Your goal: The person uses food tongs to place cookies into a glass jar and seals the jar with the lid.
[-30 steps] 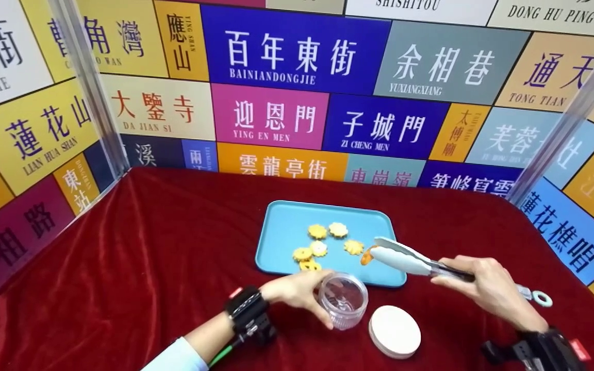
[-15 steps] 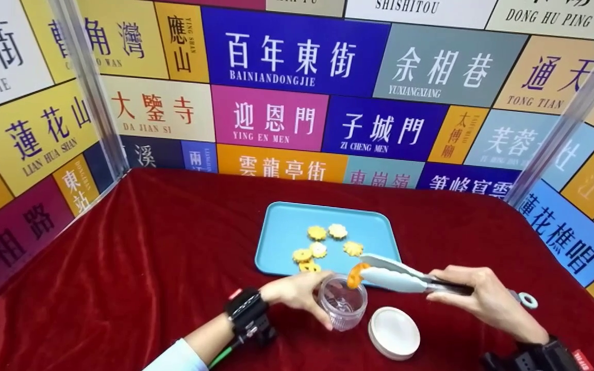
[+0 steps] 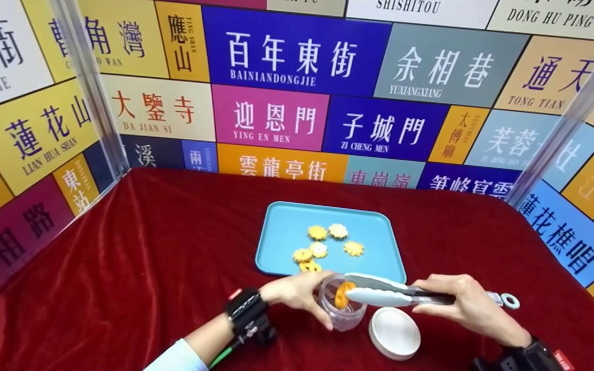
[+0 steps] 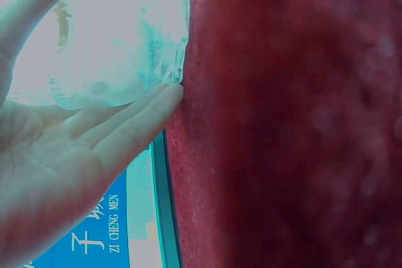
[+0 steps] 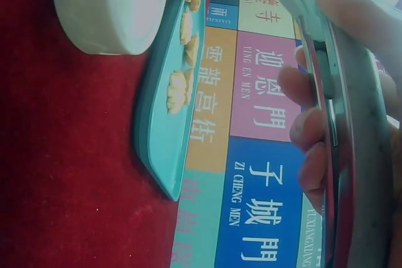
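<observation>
My left hand [image 3: 297, 294] holds a clear ribbed plastic jar [image 3: 346, 320] around its side, thumb at the front and fingers behind. In the left wrist view the jar [image 4: 119, 48] lies between thumb and fingers. My right hand [image 3: 457, 301] grips a pair of kitchen tongs [image 3: 379, 294] with pale blue tips and a ring at the handle end. Pinched in the tongs' tips is an orange-brown pretzel-shaped cookie [image 3: 344, 294], at the jar's mouth. In the right wrist view my fingers [image 5: 311, 133] wrap the tongs' metal arms.
A blue tray [image 3: 281, 221] lies behind the jar, bearing several yellow and pale flower-shaped cookies [image 3: 317, 232]. The jar's round white lid [image 3: 395, 332] rests on the red cloth [image 3: 173, 257] to the right of the jar. A sign-patterned wall [image 3: 297, 51] stands at the back.
My right hand has moved the tongs left and toward me, carrying the cookie from over the tray's right side to the jar's mouth. The left hand and jar have stayed put.
</observation>
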Tool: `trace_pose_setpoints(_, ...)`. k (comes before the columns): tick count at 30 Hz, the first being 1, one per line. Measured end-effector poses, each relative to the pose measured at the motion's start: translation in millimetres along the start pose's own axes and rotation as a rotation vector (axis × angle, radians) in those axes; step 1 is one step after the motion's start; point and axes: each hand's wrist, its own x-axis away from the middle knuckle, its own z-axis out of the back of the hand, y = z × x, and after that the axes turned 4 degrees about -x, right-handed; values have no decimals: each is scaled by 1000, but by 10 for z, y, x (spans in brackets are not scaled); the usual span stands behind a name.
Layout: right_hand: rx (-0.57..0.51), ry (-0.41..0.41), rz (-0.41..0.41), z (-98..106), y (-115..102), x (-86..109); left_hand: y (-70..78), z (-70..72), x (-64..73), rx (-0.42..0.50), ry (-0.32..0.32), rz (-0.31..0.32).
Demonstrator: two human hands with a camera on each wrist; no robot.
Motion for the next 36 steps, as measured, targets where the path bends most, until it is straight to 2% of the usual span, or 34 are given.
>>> trace_pose_setpoints(4, 23, 16, 13, -21, -21, -14, 2, -7, 9, -19, 15, 14)
trace_pose_setpoints(10, 61, 8, 28, -33, 83, 31, 7, -2, 16, -41, 24, 18)
trace_pose_setpoints(23, 70, -1, -1, -33, 56, 32, -3, -6, -2, -27, 12, -15)
trace_pose_setpoints(31, -4, -12, -20, -12, -17, 5, -22, -5, -15, 10, -9, -75)
trace_pose_setpoints(36, -6, -5, -11, 9, -92, -31, -14, -18, -3, 18, 11, -40)
